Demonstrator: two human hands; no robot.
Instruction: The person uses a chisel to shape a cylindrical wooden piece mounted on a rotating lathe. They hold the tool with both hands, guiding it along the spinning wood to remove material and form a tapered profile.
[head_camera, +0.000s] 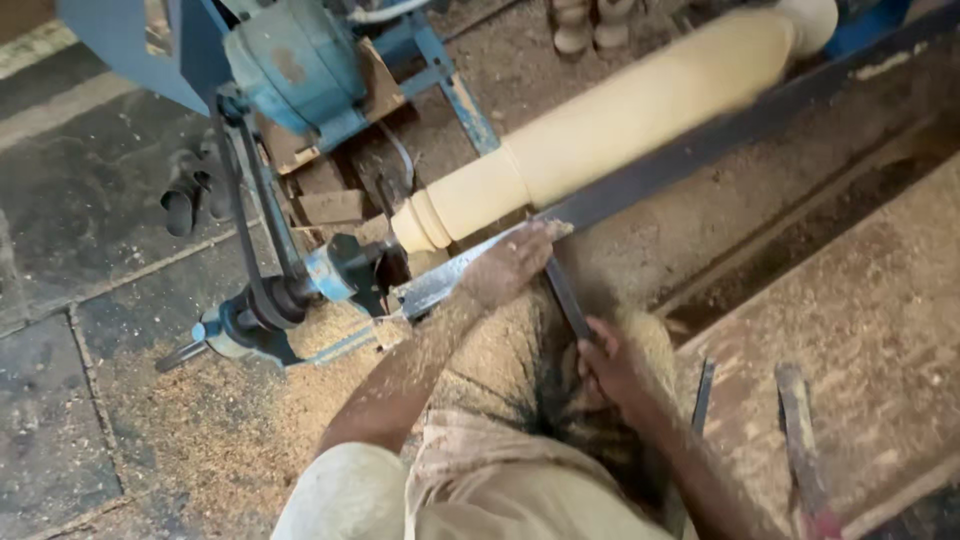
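A long pale wooden spindle (640, 110) lies in a lathe and looks blurred as if spinning. My left hand (510, 265) presses the blade end of a dark metal chisel (565, 295) onto the dark tool rest bar (700, 150), close under the wood near its ringed left end. My right hand (612, 365) grips the chisel's lower end. Sawdust coats both hands and forearms.
The blue motor (300, 60) and belt pulley (265, 305) sit at the left. Sawdust heaps cover the floor below. Two dark chisels (795, 430) lie on the dusty wooden bench at the right. Turned wooden pieces (590, 25) stand at the top.
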